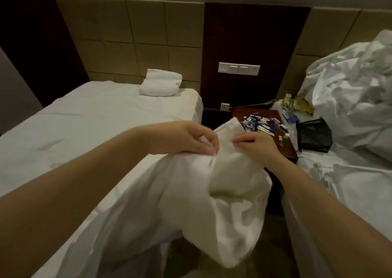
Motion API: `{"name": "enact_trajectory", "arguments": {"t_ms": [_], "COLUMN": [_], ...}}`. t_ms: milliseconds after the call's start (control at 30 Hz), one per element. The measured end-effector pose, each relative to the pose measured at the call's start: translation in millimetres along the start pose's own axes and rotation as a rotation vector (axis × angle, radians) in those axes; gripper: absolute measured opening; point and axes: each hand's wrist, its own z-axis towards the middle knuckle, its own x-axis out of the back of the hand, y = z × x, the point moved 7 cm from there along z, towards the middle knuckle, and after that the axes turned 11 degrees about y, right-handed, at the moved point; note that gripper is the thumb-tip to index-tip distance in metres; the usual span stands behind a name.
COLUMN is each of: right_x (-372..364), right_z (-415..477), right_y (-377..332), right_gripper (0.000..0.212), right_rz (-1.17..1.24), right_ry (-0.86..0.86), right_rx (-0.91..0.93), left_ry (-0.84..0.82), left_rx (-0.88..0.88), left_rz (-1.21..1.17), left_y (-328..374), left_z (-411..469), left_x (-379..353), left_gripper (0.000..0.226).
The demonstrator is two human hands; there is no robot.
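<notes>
Hands meet over a bundle of white linen in the gap between two beds. The left hand (187, 138) is curled, its fingertips pinching a fold at the top of the white cloth (212, 184). Just beside it, the right hand (257, 148) is also curled and grasps the upper edge of the same cloth; a loose flap stands up between the two hands. Both bare forearms reach in from the lower corners. The cloth hangs down from the hands in a bulky, rumpled mass, its left side draping over the edge of the left bed (91, 120) and its lower end hanging above the floor between the beds; it is blurred, so its exact shape is hard to tell. The left bed is covered with a smooth white sheet, and a folded white towel (160, 85) lies at its head, against a padded beige headboard (137, 33). Beyond the hands, a dark wood tabletop (273, 111) stands between the beds, carrying a heap of small packets (259, 123) in blue, white and red. On the dark wall panel above it sits a pale switch plate (239, 68). To the right, a black mesh pouch (314, 135) lies on the right bed (350, 184), near a tall pile of crumpled white bedding (356, 86).
</notes>
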Motion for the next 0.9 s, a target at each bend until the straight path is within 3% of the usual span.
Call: {"name": "enact_trajectory", "arguments": {"t_ms": [67,133,300,433,533,633,767,833,900], "right_x": [-4,-7,-3,-8,-4,3,10,-9,-39], "right_z": [-9,-21,-35,-48,-52,-49,-46,-48,-56], "right_y": [-27,-49,-30,-25,-27,-27,-4,27,66], "right_gripper": [0.024,0.031,0.024,0.028,0.024,0.025,0.018,0.014,0.015], "right_rz": [-0.010,0.058,0.335,0.545,0.614,0.504,0.223,0.160,0.196], "right_ry": [-0.075,-0.118,-0.033,-0.008,0.003,0.063,0.218,0.163,0.003], "right_rx": [0.172,0.290,0.105,0.034,0.022,0.125,0.250,0.139,-0.127], "left_ry": [0.241,0.290,0.632,0.696,0.571,0.452,0.631,0.711,0.811], "left_rx": [0.080,0.054,0.013,0.136,0.176,0.181,0.158,0.124,0.096], "left_rz": [0.212,0.147,-0.019,-0.194,-0.330,-0.347,-0.262,-0.228,-0.250], "left_y": [-13,-10,-12,-25,-28,-29,-29,-23,-17], "left_z": [18,25,29,33,36,42,49,50,50], "left_x": [6,-7,4,-5,-17,-23,-16,-7,13], "left_gripper": [0.025,0.024,0.018,0.017,0.019,0.017,0.015,0.014,0.015]}}
